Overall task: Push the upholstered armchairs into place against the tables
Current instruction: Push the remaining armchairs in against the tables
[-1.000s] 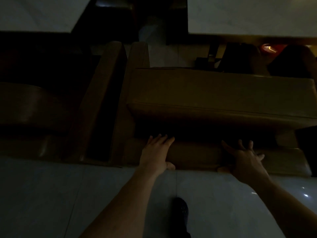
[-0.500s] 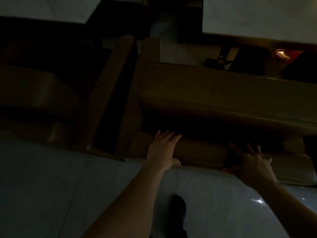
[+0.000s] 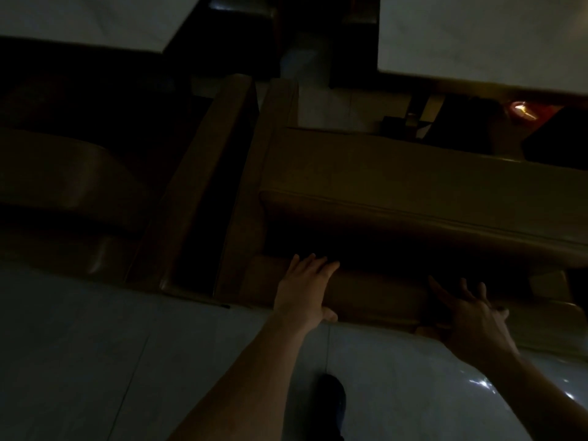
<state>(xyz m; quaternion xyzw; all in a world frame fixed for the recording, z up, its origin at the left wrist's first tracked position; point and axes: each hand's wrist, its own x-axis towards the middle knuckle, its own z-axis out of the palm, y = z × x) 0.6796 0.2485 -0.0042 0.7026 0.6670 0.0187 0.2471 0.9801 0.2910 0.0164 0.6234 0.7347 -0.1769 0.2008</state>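
Observation:
A brown upholstered armchair (image 3: 413,186) stands below me, seen from behind over its backrest (image 3: 375,297). My left hand (image 3: 304,289) lies over the top of the backrest, fingers forward and thumb on the rear face. My right hand (image 3: 471,316) rests on the same edge further right, with its fingers spread and its thumb behind. A pale table (image 3: 477,33) is beyond the seat at the upper right, with a strip of floor between them. A second armchair (image 3: 63,179) sits to the left, facing another pale table (image 3: 79,20).
The two chairs' armrests (image 3: 222,173) run side by side with a narrow dark gap between them. A dark table base and a small orange glow (image 3: 521,109) lie under the right table. My dark shoe (image 3: 332,396) is on the glossy tiled floor.
Both hands stay on the backrest in the same spots. The view has tilted and swung a little, so the chair sits further right in the picture.

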